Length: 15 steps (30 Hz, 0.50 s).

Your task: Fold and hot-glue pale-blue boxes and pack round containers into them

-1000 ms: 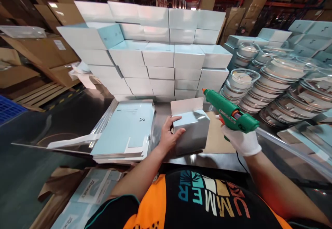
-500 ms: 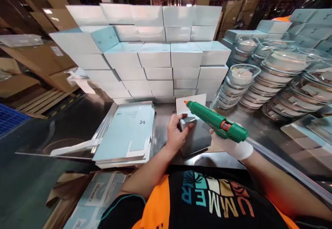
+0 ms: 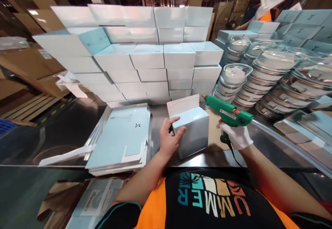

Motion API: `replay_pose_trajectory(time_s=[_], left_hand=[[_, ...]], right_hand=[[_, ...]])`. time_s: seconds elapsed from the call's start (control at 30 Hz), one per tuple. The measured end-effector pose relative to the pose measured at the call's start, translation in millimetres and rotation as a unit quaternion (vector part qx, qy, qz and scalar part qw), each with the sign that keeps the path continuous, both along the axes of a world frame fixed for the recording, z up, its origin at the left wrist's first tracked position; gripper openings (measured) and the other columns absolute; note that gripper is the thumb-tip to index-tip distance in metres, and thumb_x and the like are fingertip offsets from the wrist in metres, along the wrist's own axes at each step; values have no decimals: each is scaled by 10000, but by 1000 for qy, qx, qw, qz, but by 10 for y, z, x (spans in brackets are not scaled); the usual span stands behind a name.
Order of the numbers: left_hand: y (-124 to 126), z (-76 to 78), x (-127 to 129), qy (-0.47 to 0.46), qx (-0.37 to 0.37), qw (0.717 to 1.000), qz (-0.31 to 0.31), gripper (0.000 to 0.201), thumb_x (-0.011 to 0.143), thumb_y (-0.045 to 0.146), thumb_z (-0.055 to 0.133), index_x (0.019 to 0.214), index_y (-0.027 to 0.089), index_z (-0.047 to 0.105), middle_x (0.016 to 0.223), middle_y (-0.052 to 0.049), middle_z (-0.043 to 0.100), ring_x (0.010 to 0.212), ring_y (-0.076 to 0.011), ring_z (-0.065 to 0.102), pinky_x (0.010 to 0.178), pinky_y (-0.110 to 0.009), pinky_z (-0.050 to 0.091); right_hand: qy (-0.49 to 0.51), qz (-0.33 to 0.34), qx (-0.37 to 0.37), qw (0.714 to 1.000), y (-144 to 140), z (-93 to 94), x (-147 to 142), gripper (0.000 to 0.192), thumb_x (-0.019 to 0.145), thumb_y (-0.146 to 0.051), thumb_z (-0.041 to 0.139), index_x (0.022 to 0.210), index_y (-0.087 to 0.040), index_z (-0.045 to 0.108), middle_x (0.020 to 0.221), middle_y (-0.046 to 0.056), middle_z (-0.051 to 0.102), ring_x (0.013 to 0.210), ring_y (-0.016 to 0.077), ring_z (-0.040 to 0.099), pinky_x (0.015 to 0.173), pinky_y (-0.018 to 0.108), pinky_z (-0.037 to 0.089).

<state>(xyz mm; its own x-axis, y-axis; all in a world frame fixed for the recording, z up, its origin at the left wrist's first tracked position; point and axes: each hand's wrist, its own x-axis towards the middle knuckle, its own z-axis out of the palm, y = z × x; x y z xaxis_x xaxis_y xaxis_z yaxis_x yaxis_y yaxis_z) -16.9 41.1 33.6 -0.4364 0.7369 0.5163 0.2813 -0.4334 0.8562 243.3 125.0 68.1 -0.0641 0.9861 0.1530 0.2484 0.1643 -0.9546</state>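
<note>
Here the bare left hand [image 3: 168,140] grips a glossy cardboard box [image 3: 193,134], the gloved right hand [image 3: 237,135] clasps a green plastic glue gun [image 3: 228,111].

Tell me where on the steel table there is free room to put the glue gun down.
Bare steel table lies left of the flat carton stack. A narrow strip runs between that stack and the box. Right of the glue gun, the bowl stacks crowd it.

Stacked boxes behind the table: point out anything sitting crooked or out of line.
One box at the upper left of the wall of boxes is turned at an angle, its blue face jutting out past the neat rows. The rest sit square. The left hand holds an open box; the right hand holds a glue gun.
</note>
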Motion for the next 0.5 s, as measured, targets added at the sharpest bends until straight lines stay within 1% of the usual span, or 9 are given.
replay_pose_trajectory(time_s=[0.07, 0.13, 0.2, 0.27, 0.33, 0.37, 0.4, 0.43, 0.5], left_hand=[[-11, 23, -20, -19, -10, 1000, -10, 557, 867, 708, 769, 1138, 221, 764, 965, -47, 686, 895, -215, 659, 780, -305, 502], [-21, 31, -39, -37, -24, 999, -17, 564, 860, 710, 771, 1131, 215, 764, 1004, -63, 721, 949, -237, 682, 830, -324, 528], [-32, 20, -64, -58, -41, 997, -22, 564, 862, 695, 773, 1146, 208, 762, 1061, -80, 751, 988, -251, 697, 870, -341, 542], [-41, -3, -97, -79, -58, 995, -27, 569, 867, 678, 771, 1173, 198, 755, 1081, -90, 767, 988, -255, 705, 867, -348, 552], [-45, -26, -127, -85, -71, 993, -29, 586, 866, 681, 764, 1187, 191, 748, 1048, -87, 773, 946, -249, 708, 828, -340, 558], [-44, -33, -137, -83, -75, 993, -30, 594, 864, 688, 759, 1187, 190, 747, 1022, -80, 772, 913, -242, 705, 803, -333, 557], [-41, -37, -140, -79, -78, 993, -31, 599, 862, 696, 754, 1183, 190, 748, 1001, -73, 769, 881, -234, 698, 782, -326, 553], [-35, -38, -136, -73, -79, 994, -34, 601, 859, 703, 752, 1176, 193, 750, 994, -68, 766, 860, -226, 692, 769, -321, 548], [-20, -31, -113, -62, -76, 994, -48, 598, 856, 712, 753, 1166, 200, 755, 1022, -67, 765, 866, -223, 691, 780, -321, 544]], right_hand=[[71, 21, -86, 994, 10, -60, 19, 406, 760, -545, 783, 943, -192, 699, 903, 88, 785, 556, 156, 609, 470, 285, 512], [121, 46, -168, 977, 50, -155, 48, 488, 793, -622, 721, 997, -180, 694, 951, 143, 800, 562, 180, 630, 492, 320, 539], [67, 26, -194, 978, 111, -275, 124, 535, 889, -690, 599, 993, -172, 682, 882, 178, 789, 554, 218, 642, 503, 365, 546], [-39, -26, -171, 984, 165, -383, 245, 500, 937, -669, 560, 883, -186, 674, 750, 158, 749, 594, 258, 665, 547, 386, 548], [-121, -75, -120, 983, 188, -436, 351, 413, 899, -600, 647, 753, -214, 648, 692, 123, 713, 752, 301, 711, 673, 398, 570], [-132, -88, -95, 983, 183, -430, 374, 368, 856, -562, 700, 726, -222, 644, 724, 118, 721, 859, 320, 720, 762, 406, 576], [-131, -94, -75, 984, 168, -401, 364, 330, 819, -539, 733, 743, -226, 660, 801, 118, 748, 961, 329, 717, 852, 410, 572], [-124, -89, -54, 987, 146, -349, 318, 314, 811, -539, 733, 819, -228, 696, 916, 118, 777, 1041, 328, 709, 925, 412, 563], [-81, -33, -15, 996, 95, -192, 126, 439, 860, -578, 670, 1116, -227, 725, 1182, 123, 779, 1130, 309, 701, 1009, 428, 554]])
